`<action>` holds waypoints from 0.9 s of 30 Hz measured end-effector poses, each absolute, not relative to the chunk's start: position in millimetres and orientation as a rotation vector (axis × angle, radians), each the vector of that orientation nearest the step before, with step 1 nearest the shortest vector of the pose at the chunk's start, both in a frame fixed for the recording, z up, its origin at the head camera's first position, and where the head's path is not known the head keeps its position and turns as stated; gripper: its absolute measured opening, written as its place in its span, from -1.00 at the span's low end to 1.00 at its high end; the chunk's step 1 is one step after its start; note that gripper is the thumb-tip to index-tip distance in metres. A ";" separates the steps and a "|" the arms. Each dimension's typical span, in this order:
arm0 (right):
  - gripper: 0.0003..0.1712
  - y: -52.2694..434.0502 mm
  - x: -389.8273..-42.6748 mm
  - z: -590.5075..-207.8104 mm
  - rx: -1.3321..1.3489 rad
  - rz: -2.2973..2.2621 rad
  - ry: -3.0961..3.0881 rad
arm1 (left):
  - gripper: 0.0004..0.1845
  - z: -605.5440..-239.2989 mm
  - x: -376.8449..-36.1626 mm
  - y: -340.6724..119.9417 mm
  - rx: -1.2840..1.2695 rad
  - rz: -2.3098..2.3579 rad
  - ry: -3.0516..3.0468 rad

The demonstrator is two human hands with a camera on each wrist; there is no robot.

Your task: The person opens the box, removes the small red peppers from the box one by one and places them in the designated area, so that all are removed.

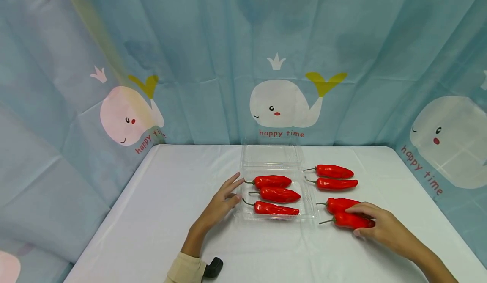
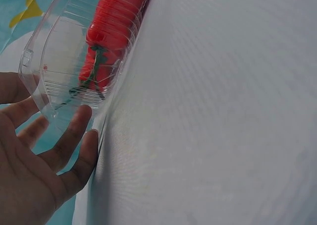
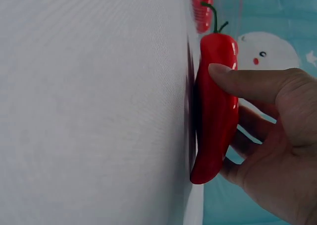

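Observation:
My right hand point(image 1: 384, 228) pinches the nearest red pepper point(image 1: 350, 221) on the right of the table, the thumb on its near side and fingers over its far side. The right wrist view shows this long pepper point(image 3: 215, 101) close against the white cloth, its green stem forward. Another red pepper point(image 1: 338, 204) lies right behind it, partly under the fingers. My left hand point(image 1: 218, 207), fingers spread and fairly straight, rests at the left side of a clear plastic container point(image 1: 309, 198). Three red peppers point(image 1: 272, 195) lie inside, stems to the left.
The container's clear lid point(image 1: 272, 155) lies folded back toward the curtain. Two more red peppers point(image 1: 336, 184) lie behind my right hand, right of the container. A blue curtain point(image 1: 205, 63) with whales surrounds the white table point(image 1: 163, 198). A black object point(image 1: 214, 267) is by the left sleeve.

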State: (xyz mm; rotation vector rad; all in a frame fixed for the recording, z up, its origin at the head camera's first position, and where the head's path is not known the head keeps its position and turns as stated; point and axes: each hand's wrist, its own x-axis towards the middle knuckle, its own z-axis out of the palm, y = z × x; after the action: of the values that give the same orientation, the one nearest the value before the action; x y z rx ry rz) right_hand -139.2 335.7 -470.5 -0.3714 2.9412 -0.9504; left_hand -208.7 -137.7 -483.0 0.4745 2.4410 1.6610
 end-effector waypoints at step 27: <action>-0.40 329.8 -154.3 -468.6 -0.360 -0.892 2.919 | -0.43 -484.3 -208.5 -138.0 0.491 1.660 2.445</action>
State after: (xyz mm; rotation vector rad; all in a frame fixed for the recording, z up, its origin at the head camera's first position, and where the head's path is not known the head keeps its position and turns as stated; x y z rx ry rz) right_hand -154.3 329.8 -468.6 -0.3600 2.9188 -0.8920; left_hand -208.5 -138.0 -484.3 0.4912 2.4452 1.6603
